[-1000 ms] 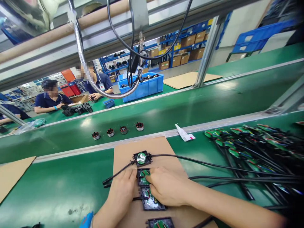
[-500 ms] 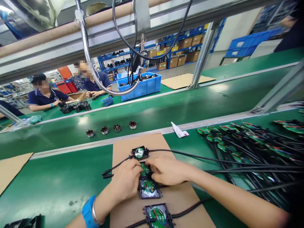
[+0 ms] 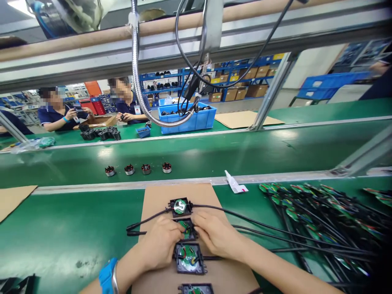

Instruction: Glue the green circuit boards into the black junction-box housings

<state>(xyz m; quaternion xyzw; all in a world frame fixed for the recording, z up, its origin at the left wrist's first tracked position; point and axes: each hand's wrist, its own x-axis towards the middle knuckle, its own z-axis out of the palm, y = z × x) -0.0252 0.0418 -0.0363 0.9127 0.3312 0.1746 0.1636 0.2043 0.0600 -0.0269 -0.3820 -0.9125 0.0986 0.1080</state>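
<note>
Either side of a black case (image 3: 192, 232), the left hand (image 3: 162, 243) and right hand (image 3: 216, 232) hold fingers close in, seemingly steadying it; whether they pinch anything, I cannot tell. Cardboard (image 3: 159, 196) lies beneath; cables (image 3: 134, 233) trail sideways, letting near case (image 3: 189, 271) and far case (image 3: 187, 211) line up.

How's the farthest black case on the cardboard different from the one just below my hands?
The far case has a white patch on its green board; the lower case shows red and other coloured wires on its board instead. The far case also looks smaller in view than the lower case. Both are open, with their boards facing up, on the cardboard.
</note>
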